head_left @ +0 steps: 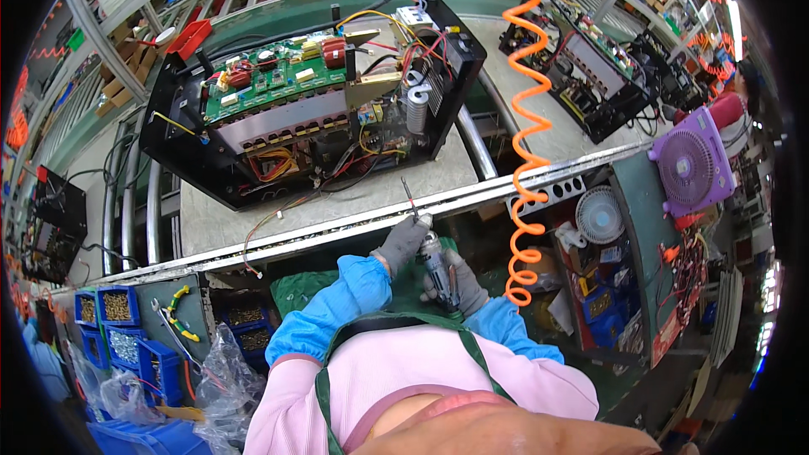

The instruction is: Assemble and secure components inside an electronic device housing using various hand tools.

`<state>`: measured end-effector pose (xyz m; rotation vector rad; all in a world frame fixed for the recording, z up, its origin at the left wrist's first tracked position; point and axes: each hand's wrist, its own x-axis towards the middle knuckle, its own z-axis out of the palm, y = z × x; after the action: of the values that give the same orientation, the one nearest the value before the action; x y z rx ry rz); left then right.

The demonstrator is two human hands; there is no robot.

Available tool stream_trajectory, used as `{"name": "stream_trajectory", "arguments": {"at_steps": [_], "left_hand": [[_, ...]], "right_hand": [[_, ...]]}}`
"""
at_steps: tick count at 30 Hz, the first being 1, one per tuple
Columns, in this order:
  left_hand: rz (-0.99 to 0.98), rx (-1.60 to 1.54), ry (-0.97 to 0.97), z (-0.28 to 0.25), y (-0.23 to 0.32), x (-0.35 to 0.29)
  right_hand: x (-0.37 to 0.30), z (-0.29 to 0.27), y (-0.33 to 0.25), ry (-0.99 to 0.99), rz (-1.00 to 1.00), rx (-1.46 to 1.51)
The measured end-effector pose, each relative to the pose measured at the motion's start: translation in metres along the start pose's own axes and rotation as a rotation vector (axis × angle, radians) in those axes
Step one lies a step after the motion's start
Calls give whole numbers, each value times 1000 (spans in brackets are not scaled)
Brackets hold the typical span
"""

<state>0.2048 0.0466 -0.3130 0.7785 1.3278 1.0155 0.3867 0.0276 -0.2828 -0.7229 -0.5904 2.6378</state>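
Observation:
In front of my chest is a grey power screwdriver [438,272], its thin bit pointing away from me toward the bench edge. My right hand [465,285], in a grey glove, is closed around its body. At the front end, my left hand [399,246], gloved too, has its fingers closed near the bit. Beyond the bit, an open black equipment case [190,164] sits on a metal plate [438,175]. Inside it are a green circuit board [278,76] and several loose wires. One thin cable hangs from the case over the plate's near edge.
An orange coiled hose [531,109] hangs right of the case. Blue bins of screws [118,306] and yellow-handled pliers [179,312] are at the left. A second open unit [590,67] and a purple fan [693,162] stand at the right. Rollers [129,194] run beside the plate.

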Motion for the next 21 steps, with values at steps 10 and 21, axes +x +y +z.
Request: {"name": "stream_trajectory", "arguments": {"at_steps": [10,21], "left_hand": [[-159,-246,-25,22,-8,2],[-175,-180,-108,13,3,3]], "right_hand": [[1,-20,3,120,85,58],[4,-20,-4,200,110,7]]}}
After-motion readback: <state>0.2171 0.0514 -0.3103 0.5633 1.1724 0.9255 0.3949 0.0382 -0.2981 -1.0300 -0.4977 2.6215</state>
